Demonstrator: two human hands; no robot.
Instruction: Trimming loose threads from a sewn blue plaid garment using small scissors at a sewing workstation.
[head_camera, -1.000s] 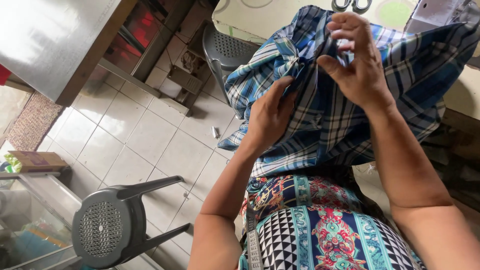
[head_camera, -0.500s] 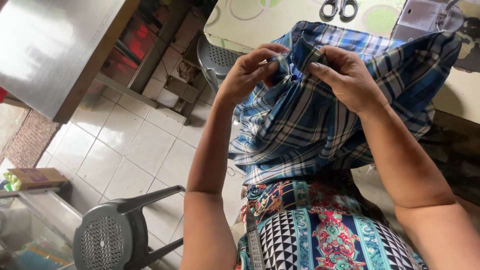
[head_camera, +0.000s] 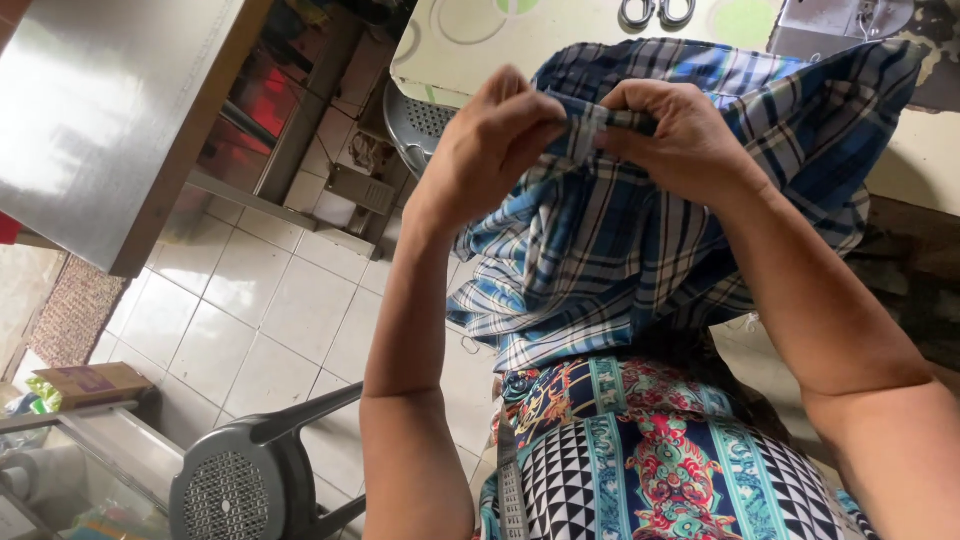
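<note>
Both our hands' grip pinches one folded edge of blue plaid cloth (head_camera: 640, 250), left hand (head_camera: 490, 150), right hand (head_camera: 680, 135) | cloth hangs over our lap, before the table (head_camera: 560, 25) | risk: fold may slip if a pinch loosens

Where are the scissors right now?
The scissors lie at the top edge of the head view, on the pale table, just beyond the plaid cloth.

One cam only, worn on the person's head, looking steeply down and fwd. Very close: left hand (head_camera: 490, 150) and right hand (head_camera: 680, 135) fill upper centre, lap below, floor (head_camera: 270, 300) at left. No 2nd view.
</note>
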